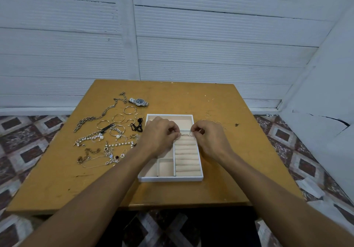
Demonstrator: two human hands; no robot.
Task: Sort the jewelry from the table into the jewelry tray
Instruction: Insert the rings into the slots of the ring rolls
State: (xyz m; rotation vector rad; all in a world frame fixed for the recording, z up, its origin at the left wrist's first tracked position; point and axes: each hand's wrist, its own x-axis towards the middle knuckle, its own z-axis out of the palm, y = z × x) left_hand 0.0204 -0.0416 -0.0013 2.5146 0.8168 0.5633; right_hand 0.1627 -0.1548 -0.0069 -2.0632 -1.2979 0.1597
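Left hand (161,131) curled, right hand's (207,134) grip on ring (191,134), over jewelry tray (170,179)

You get soft, even, cool light, rather dim, with only faint shadows on the table (220,103); beneath its near edge at 6 o'clock everything goes black. Wide-angle distortion bends the wall (210,26) boards outward, most at 3 and 9 o'clock.

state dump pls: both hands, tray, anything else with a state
left hand: fingers curled at the ring rolls; hold unclear.
right hand: pinches thin ring over the ring rolls.
jewelry tray: lidless, on table; near-left compartment looks empty.
watch: flat on table, outside tray.
hoops: loose on table, left of tray.
loose rings: on table, right of tray.
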